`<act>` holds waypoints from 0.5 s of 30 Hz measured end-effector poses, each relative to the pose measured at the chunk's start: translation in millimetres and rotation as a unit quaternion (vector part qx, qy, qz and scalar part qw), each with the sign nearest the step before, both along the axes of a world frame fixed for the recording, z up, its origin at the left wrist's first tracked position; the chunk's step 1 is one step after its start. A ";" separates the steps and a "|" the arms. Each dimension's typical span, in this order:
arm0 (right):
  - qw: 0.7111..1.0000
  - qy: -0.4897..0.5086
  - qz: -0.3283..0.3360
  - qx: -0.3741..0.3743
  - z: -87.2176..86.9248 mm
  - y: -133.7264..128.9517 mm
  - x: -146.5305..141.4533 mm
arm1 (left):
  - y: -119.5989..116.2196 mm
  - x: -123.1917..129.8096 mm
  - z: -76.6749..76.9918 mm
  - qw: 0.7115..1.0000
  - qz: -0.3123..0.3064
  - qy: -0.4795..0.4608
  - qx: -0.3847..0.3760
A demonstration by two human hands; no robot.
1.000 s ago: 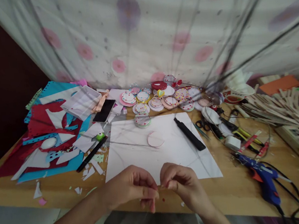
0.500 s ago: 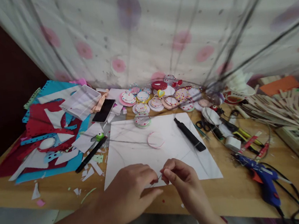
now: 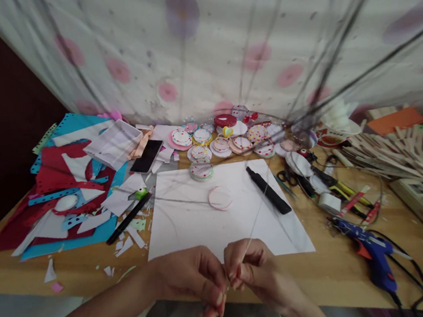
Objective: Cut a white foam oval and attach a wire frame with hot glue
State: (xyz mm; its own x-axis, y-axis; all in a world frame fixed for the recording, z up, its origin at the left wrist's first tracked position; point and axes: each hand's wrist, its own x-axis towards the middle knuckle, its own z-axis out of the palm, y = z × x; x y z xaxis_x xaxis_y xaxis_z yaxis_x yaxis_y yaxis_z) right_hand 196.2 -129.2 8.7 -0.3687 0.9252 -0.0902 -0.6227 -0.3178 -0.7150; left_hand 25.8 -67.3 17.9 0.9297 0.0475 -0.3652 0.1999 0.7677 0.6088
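Observation:
My left hand (image 3: 195, 278) and my right hand (image 3: 253, 266) meet at the front edge of the table, fingertips almost touching. Both are closed in a pinch on a thin thread (image 3: 252, 231), whose pale free length slants up and right from my right hand. Whether it is string or fine wire is too small to tell. Just beyond them lies a white paper sheet (image 3: 181, 224). On it rest a pale pink-edged disc (image 3: 220, 198), a small round dotted piece (image 3: 201, 170) and a black marker-like tool (image 3: 268, 190).
Layered paper discs (image 3: 221, 146) crowd the back. Left are coloured paper scraps (image 3: 62, 166), a phone (image 3: 147, 156) and a black pen (image 3: 128, 218). Right are yellow-black pliers (image 3: 344, 191), wooden sticks (image 3: 396, 156) and a blue glue gun (image 3: 373, 252) with its cord.
Both hands have come down toward me and closer together. The short dark stretch of thread between them no longer shows; a pale length now rises from my right hand.

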 end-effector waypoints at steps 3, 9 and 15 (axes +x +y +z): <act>0.999 -0.026 -0.034 0.022 1.4 -1.3 0.1 | 1.4 1.3 -1.6 0.999 -0.021 0.004 0.027; 0.965 -0.117 -0.233 -0.034 2.0 1.7 4.5 | 1.8 -8.8 37.2 0.695 0.186 0.171 0.674; 0.959 -0.105 -0.254 -0.071 4.2 0.2 -3.5 | -15.0 -4.9 34.4 0.436 0.165 0.113 0.878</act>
State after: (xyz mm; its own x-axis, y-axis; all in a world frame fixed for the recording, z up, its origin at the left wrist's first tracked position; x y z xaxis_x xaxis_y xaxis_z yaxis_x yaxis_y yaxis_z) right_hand 192.8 -128.9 12.9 0.1669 0.9532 -0.2522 -0.5697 -0.1155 -0.8137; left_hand 20.8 -82.3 52.2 0.7163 0.5560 0.4217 0.4626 -0.8308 0.3096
